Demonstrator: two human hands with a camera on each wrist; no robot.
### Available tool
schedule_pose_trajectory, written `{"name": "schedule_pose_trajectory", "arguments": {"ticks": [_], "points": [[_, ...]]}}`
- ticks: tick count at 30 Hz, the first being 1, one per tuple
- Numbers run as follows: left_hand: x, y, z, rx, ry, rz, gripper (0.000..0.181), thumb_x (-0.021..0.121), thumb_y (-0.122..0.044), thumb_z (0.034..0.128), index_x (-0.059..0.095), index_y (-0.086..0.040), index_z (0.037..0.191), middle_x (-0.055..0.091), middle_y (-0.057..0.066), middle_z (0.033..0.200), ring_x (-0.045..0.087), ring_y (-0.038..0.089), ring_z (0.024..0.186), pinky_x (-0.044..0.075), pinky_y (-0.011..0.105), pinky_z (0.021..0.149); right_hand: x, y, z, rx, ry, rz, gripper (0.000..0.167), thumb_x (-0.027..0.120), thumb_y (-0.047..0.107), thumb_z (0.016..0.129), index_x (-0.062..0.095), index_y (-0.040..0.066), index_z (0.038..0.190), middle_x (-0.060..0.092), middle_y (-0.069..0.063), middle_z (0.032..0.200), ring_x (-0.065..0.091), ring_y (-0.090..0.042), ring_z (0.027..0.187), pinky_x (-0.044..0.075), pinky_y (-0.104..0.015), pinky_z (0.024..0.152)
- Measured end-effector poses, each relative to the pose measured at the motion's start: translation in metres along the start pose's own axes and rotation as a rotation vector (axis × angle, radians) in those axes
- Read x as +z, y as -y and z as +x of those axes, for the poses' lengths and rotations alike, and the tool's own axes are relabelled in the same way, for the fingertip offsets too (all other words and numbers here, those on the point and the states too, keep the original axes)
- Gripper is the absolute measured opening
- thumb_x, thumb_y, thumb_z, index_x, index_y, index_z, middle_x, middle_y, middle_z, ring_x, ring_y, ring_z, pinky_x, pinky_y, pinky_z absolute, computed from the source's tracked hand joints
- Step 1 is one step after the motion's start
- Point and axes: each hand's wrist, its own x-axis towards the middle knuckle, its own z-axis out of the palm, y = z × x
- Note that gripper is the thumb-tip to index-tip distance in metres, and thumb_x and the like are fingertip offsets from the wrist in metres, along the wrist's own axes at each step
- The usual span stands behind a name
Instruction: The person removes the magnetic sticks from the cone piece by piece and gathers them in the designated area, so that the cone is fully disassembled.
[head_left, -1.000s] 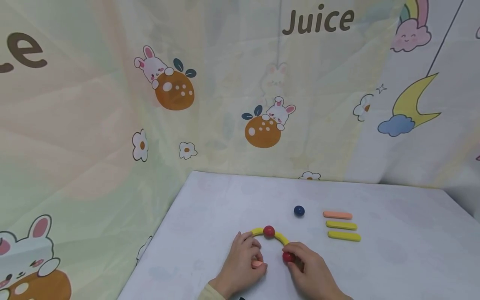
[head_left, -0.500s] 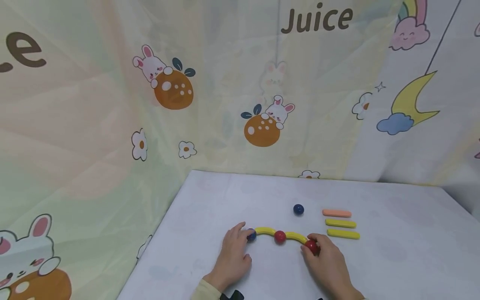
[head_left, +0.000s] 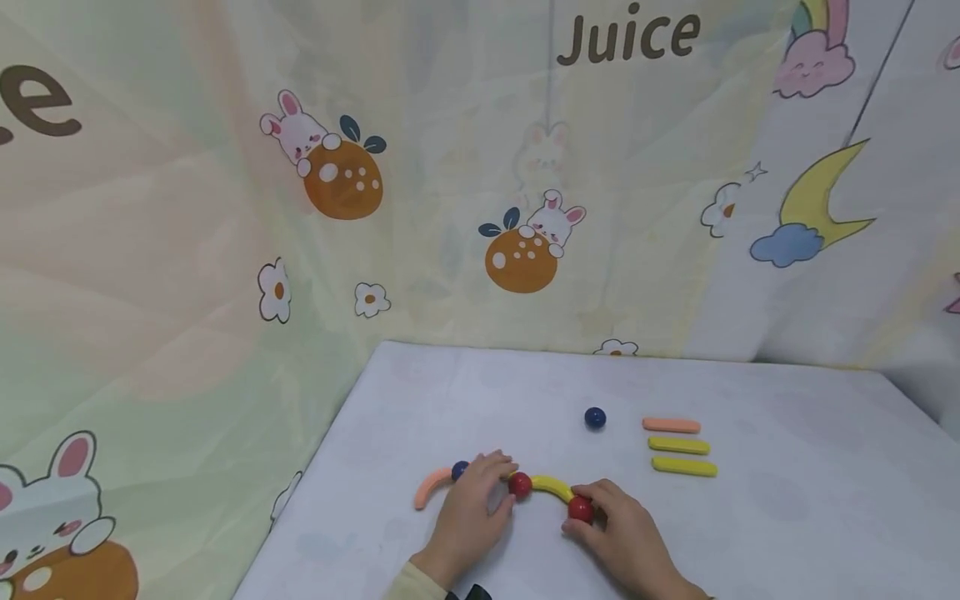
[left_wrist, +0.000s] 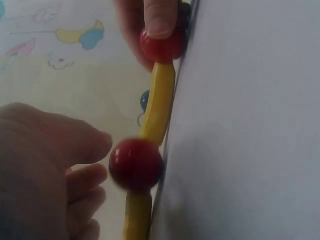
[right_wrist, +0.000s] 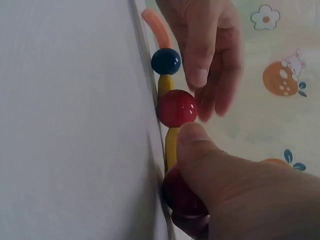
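Note:
A chain of curved sticks and balls lies on the white table: an orange stick (head_left: 431,488), a blue ball (head_left: 460,471), a yellow stick mostly hidden by the left hand, a red ball (head_left: 520,485), a yellow stick (head_left: 552,487) and a red ball (head_left: 580,509) at the right end. My left hand (head_left: 468,518) is over the chain between the blue ball and the middle red ball, fingers relaxed. With thumb and fingers my right hand (head_left: 630,537) grips the end red ball. In the right wrist view, a dark piece (right_wrist: 192,225) shows beside that ball.
A loose blue ball (head_left: 595,418) lies behind the chain. To its right are an orange stick (head_left: 671,426) and two yellow sticks (head_left: 678,446), side by side. A printed cloth (head_left: 450,167) hangs behind the table (head_left: 787,500).
The chain has shifted left and its orange end has come into view. My left hand has moved from the blue ball toward the middle red ball; the right hand moved left with its ball.

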Motion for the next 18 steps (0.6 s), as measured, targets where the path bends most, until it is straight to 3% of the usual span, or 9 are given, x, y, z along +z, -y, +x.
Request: {"name": "schedule_pose_trajectory", "arguments": {"ticks": [2,5,11,15,18], "points": [[0.001,-0.004,-0.001,0.035,0.076,-0.022,0.035,0.073,-0.018,0.087,0.065,-0.017,0.121,0.063,-0.006,0.124,0.052,0.013,0.127,0.034,0.043,0.11,0.002,0.006,-0.002,-0.039,0.024,0.007,0.048,0.085,0.042,0.07,0.071,0.026,0.113,0.055,0.017,0.092,0.048,-0.003,0.077,0.046,-0.021,0.068],[0.004,-0.005,-0.001,0.018,0.129,0.0,0.03,0.074,-0.022,0.0873,0.067,-0.02,0.117,0.064,-0.013,0.115,0.056,0.007,0.116,0.035,0.041,0.11,0.004,0.011,-0.003,-0.072,0.054,0.016,0.048,0.084,0.042,0.071,0.071,0.029,0.115,0.051,0.016,0.091,0.046,-0.004,0.076,0.043,-0.02,0.065],[0.007,-0.001,-0.003,-0.021,0.069,0.05,0.026,0.079,-0.027,0.0825,0.072,-0.021,0.107,0.062,-0.015,0.1,0.053,0.007,0.099,0.04,0.041,0.101,0.005,0.013,-0.005,-0.11,0.081,0.079,0.042,0.085,0.036,0.073,0.067,0.03,0.11,0.056,0.02,0.094,0.049,-0.001,0.08,0.048,-0.021,0.071],[0.008,0.0,-0.003,-0.05,0.067,0.063,0.024,0.08,-0.03,0.0804,0.074,-0.022,0.102,0.059,-0.016,0.092,0.049,0.007,0.094,0.037,0.042,0.1,0.005,0.011,-0.008,-0.179,0.131,0.152,0.04,0.084,0.034,0.075,0.063,0.03,0.108,0.059,0.021,0.098,0.051,-0.002,0.082,0.049,-0.021,0.073],[0.008,-0.001,-0.003,-0.105,0.076,0.064,0.02,0.081,-0.029,0.0795,0.074,-0.024,0.097,0.057,-0.016,0.088,0.048,0.006,0.092,0.037,0.043,0.099,0.006,0.01,-0.009,-0.225,0.151,0.189,0.039,0.083,0.036,0.076,0.064,0.03,0.11,0.059,0.021,0.1,0.052,-0.002,0.084,0.05,-0.021,0.074]]}}
